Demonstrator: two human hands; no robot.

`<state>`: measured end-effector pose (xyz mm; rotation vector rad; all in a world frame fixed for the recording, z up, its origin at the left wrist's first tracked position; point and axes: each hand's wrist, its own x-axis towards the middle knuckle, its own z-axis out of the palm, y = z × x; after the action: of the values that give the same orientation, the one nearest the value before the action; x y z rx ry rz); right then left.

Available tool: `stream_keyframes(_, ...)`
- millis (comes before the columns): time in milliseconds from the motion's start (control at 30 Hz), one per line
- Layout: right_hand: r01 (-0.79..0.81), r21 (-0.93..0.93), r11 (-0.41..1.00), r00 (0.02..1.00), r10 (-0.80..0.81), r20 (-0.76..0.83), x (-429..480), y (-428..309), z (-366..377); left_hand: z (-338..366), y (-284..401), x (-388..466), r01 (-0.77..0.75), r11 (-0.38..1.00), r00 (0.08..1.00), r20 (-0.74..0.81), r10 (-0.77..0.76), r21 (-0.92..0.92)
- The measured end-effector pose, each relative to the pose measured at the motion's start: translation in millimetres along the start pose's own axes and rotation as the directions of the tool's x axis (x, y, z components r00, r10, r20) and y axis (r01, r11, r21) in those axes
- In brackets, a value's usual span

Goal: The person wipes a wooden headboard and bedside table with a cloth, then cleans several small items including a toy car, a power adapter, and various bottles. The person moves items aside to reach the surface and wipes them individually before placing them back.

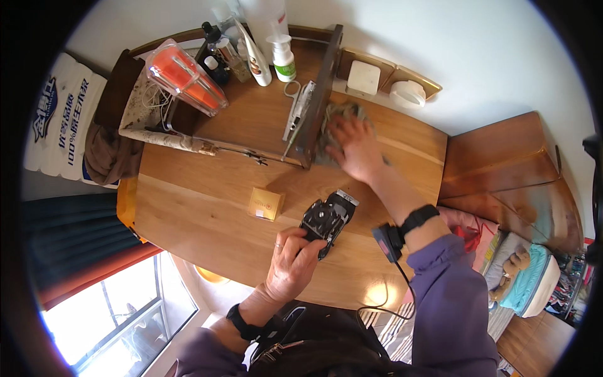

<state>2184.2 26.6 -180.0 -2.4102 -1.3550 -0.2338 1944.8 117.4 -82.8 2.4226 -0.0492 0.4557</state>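
Note:
My left hand (294, 261) grips the lower end of a black device with a metal tip (330, 219), perhaps a hair clipper, over the wooden tabletop (198, 202). My right hand (355, 146) lies with spread fingers on a crumpled grey-green cloth (346, 113), pressing it to the tabletop beside the dark side panel of a wooden shelf unit (322, 94). A small gold box (266, 204) rests on the table, left of the black device. Part of the cloth is hidden under my right hand.
Scissors (292, 110), a white pump bottle (284, 61), a white tube (256, 59) and a clear case with orange contents (186, 77) are on the shelf unit. Wall sockets (410, 92) sit behind the table. A brown wooden cabinet (499, 155) adjoins its right end. A cable (407, 278) hangs near my right forearm.

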Motion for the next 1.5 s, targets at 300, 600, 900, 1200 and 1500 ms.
stream_keyframes(300, -0.285, -0.075, 0.955, 0.958, 0.284, -0.028, 20, 9, 3, -6, -27, -12, 0.007, 0.999, 1.0, -0.003, -0.007, 0.033)
stream_keyframes(600, 0.037, 0.152, 0.988, 0.969, -0.073, 0.234, -31, -6, -26, 2, -38, -31, 0.092, 0.991, 0.995, 0.034, -0.095, 0.093)
stream_keyframes(900, -0.077, 0.012, 0.997, 0.986, 0.075, 0.151, 0, -4, -10, -3, -14, -6, 0.189, 0.967, 0.98, 0.031, -0.197, 0.173)
stream_keyframes(1200, -0.259, 0.049, 0.965, 0.963, 0.254, 0.086, -115, 10, -57, 27, 30, 118, 0.414, 0.494, 0.792, 0.036, -0.609, -0.765)
stream_keyframes(1500, -0.355, 0.03, 0.934, 0.925, 0.347, 0.152, -114, 4, -62, 79, -27, 245, 0.215, -0.222, 0.521, 0.304, -0.798, -0.951)
